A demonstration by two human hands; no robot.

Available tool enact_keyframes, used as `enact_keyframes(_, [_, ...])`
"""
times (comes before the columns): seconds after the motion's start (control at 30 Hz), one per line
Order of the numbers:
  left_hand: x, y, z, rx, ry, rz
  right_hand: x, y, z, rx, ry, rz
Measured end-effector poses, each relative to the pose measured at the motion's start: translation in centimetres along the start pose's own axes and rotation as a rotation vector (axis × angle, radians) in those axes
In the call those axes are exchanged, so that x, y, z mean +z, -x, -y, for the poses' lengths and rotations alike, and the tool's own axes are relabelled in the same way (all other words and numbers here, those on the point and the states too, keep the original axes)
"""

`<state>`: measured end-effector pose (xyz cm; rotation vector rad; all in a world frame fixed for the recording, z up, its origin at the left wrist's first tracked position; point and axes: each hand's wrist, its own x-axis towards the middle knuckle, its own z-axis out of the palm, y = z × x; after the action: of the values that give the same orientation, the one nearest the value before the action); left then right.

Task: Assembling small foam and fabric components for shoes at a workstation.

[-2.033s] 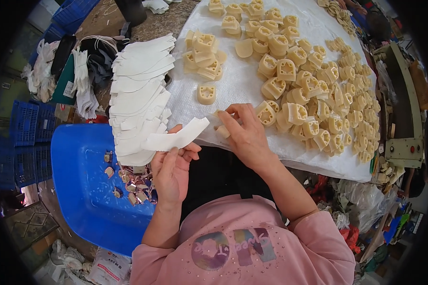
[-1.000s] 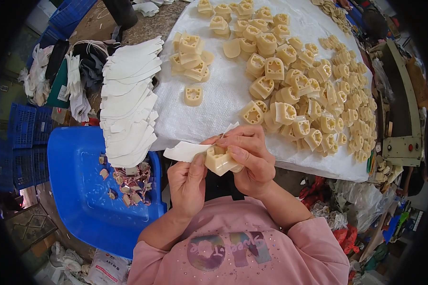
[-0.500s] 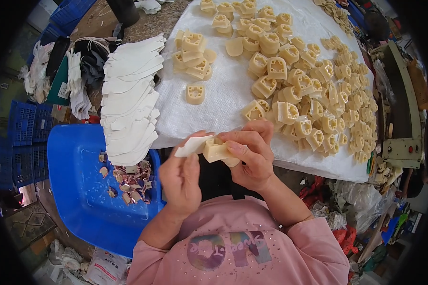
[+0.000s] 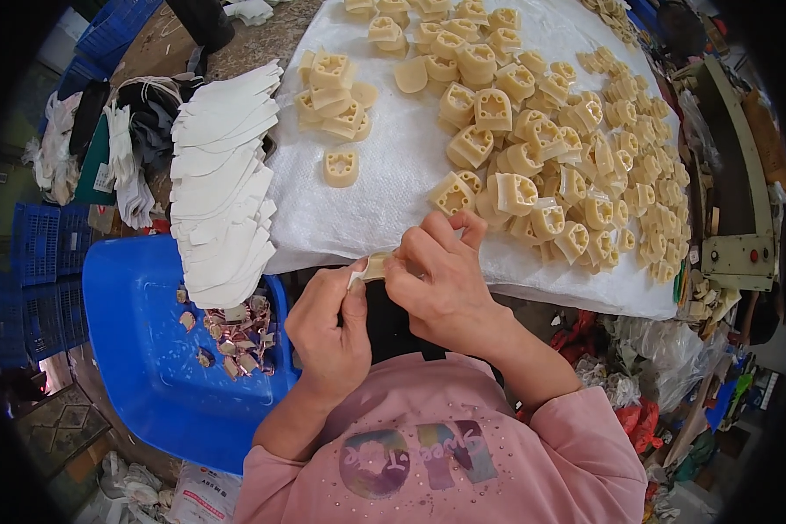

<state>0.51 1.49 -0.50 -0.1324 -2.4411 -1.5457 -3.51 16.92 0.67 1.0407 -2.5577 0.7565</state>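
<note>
Block [image 4: 376, 265] at centre of frame, mostly hidden between the hands; we make out only a sliver. White strip [image 4: 355, 279] beside it, largely covered by fingers. Left hand [image 4: 330, 327] closed, thumb and fingers pinching the strip. Right hand [image 4: 441, 281] curled tight on the block, its fingertips hidden from us. We note lettering across the pink shirt [image 4: 445, 506], lower centre, and print on a bag [image 4: 203, 494], lower left, cut off by the frame.

has blue crates [image 4: 39, 246] stacked at far left, near a dull brownish floor [image 4: 99, 389]; includes a white-covered surface [image 4: 314, 218]; crowds the right side with a grey-green metal frame [image 4: 742, 205] and crumpled clear plastic [image 4: 668, 354]; looks softly lit.
</note>
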Motion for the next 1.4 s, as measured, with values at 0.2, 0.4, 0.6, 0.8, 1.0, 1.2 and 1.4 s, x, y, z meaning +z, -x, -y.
enact_keyframes(0.2, [0.8, 0.3, 0.0, 0.178, -0.056, -0.039, 1.1, 0.2, -0.5, 0.076, -0.137, -0.116])
enact_keyframes(0.4, [0.2, 0.1, 2.2, -0.067, 0.338, 0.003, 1.6, 0.7, -1.3, 0.071, -0.478, -0.193])
enact_keyframes(0.6, [0.4, -0.8, 2.5, 0.166, 0.31, -0.003, 0.8, 0.8, -1.2, 0.106, -0.66, -0.081])
enact_keyframes(0.8, [0.7, -1.3, 2.0, 0.295, 0.132, 0.039, 0.0, 0.7, -1.4, 0.062, -0.537, 0.154])
enact_keyframes(1.0, [1.2, -0.7, 1.9, 0.198, 0.182, -0.027, 0.3, 0.8, -1.5, 0.018, -0.529, 0.071])
enact_keyframes(1.2, [-0.1, -1.1, 1.8, 0.383, 0.045, -0.12, 0.4, 0.4, -1.3, 0.005, -0.367, -0.046])
enact_keyframes(1.4, [-1.1, -1.2, 3.4, 0.371, 0.111, -0.232, -0.4, 0.5, -0.1, 0.148, -0.485, -0.171])
